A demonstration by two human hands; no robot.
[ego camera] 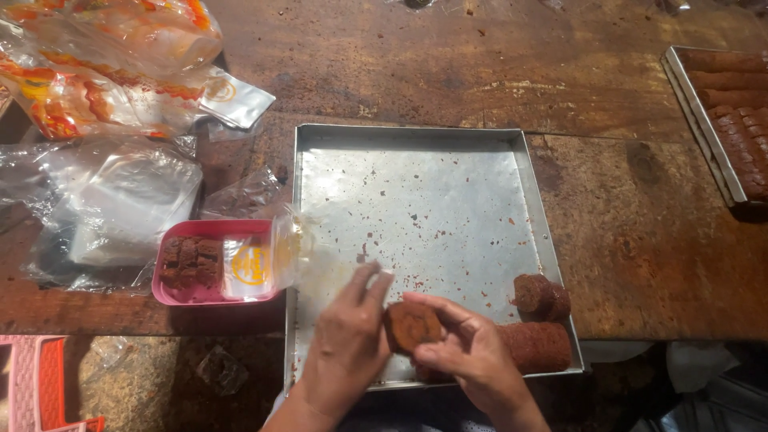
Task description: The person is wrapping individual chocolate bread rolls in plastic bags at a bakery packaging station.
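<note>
A round brown cake slice (pixel 411 326) with a swirl face is pinched in my right hand (pixel 468 354), above the near edge of a square metal tray (pixel 416 192). My left hand (pixel 348 340) is beside it, fingers spread, fingertips touching the slice's left edge. Under my right hand lies a brown cake roll (pixel 536 346), with a shorter piece (pixel 542 296) behind it in the tray's near right corner. To the left, a pink plastic tray (pixel 210 294) holds several brown slices (pixel 190 262) and sits half inside a clear bag (pixel 264 260).
Clear and orange-printed plastic bags (pixel 104 72) pile at the far left of the worn wooden table (pixel 640 240). A second metal tray (pixel 704 128) with brown rolls stands at the far right. A pink crate (pixel 36 384) is at the lower left.
</note>
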